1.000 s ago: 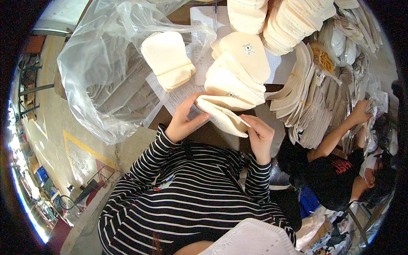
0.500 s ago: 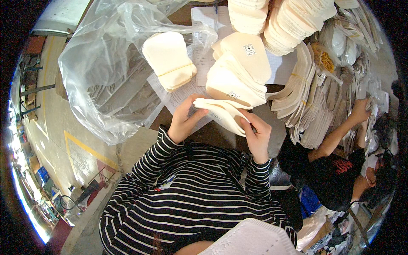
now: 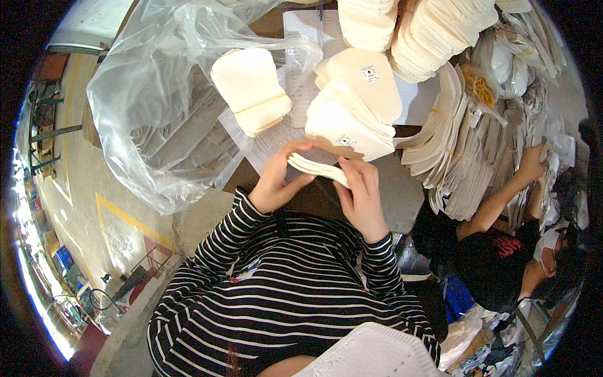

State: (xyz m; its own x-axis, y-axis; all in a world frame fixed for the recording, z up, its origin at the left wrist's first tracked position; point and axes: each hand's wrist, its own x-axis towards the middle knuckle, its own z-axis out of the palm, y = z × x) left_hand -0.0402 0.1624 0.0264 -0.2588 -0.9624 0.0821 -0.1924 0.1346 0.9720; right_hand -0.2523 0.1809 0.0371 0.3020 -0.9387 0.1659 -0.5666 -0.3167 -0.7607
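Between my two hands, just over the near edge of the table, is a small stack of cream, rounded flat pads (image 3: 317, 168), seen edge-on. My left hand (image 3: 276, 181) grips its left end, thumb below and fingers above. On the other end my right hand (image 3: 362, 198) is closed with thumb and fingertips. Right beyond them lies a fanned pile of the same cream pads (image 3: 358, 103), two of which carry a small printed label. To its left rests a bundle of pads (image 3: 246, 81) with a rubber band around it.
A large clear plastic bag (image 3: 169, 56) spreads over the left side. Printed sheets (image 3: 303, 31) lie under the pads. Tall pad stacks (image 3: 367, 25) stand at the back. On the right are banded off-white bundles (image 3: 440, 144), yellow rubber bands (image 3: 482, 88) and another person's arm (image 3: 505, 196).
The held pads were fanned apart and hung lower; now they are pressed together and turned edge-on. My right hand has moved left and turned inward, closer to my left hand.
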